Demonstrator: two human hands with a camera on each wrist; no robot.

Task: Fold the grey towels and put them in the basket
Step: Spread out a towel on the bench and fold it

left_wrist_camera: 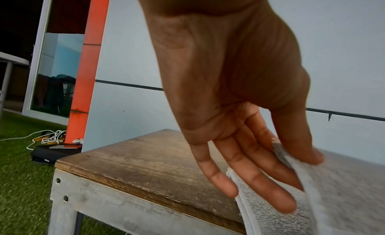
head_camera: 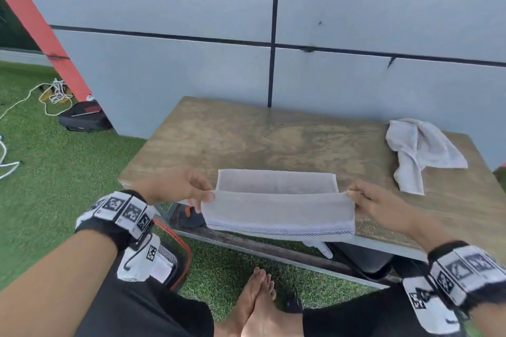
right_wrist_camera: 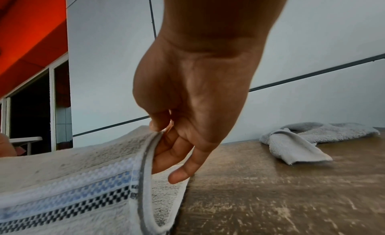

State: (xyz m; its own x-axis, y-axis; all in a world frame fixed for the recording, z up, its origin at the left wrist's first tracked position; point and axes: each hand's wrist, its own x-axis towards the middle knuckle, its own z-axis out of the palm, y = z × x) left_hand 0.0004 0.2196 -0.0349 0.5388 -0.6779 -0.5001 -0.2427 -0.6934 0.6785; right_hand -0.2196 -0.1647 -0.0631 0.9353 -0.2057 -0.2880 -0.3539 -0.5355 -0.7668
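Note:
A grey towel (head_camera: 278, 208) with a checked border lies folded lengthwise at the near edge of the wooden table (head_camera: 273, 137); its front part hangs over the edge. My left hand (head_camera: 191, 189) pinches the towel's left end (left_wrist_camera: 295, 172) between thumb and fingers. My right hand (head_camera: 369, 200) pinches the right end (right_wrist_camera: 150, 143), lifting the fold's top edge. A second grey towel (head_camera: 421, 150) lies crumpled at the table's far right, also seen in the right wrist view (right_wrist_camera: 302, 139). The basket is only partly seen: an orange rim (head_camera: 180, 243) below my left wrist.
The table stands against a grey panelled wall (head_camera: 356, 22). Green turf (head_camera: 54, 186) surrounds it. On the ground at the left lie a black case (head_camera: 82, 117) and white cables (head_camera: 54, 90). My bare feet (head_camera: 260, 304) are under the table's near edge.

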